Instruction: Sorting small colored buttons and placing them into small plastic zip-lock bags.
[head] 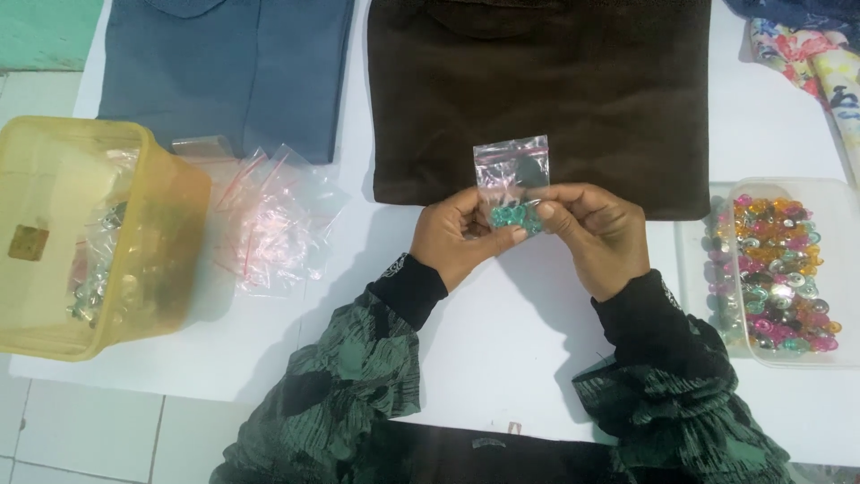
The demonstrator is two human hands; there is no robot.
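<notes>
A white table (502,350) is seen from above, with the scene laid out from left to right. At the far left, a translucent yellow tub (161,242) is set on the table, tilted toward the centre, with small filled packets visible inside it. Just to its right, a loose heap of empty clear zip bags (273,224) is spread on the tabletop. Behind these, a folded blue-grey cloth (233,72) is laid flat, and beside it a folded dark brown cloth (546,90) is placed at the middle of the far edge. In front of the brown cloth, a small clear zip bag (511,175) is held upright above the table; teal beads (509,215) are gathered in its bottom. The bag's lower part is pinched by the left hand (461,237) on one side and by the right hand (596,233) on the other, the fingers of both closed on the plastic. At the far right, a clear tray (842,224) filled with multicoloured beads is set on the table, and a patterned cloth (820,63) is seen in the far right corner.
</notes>
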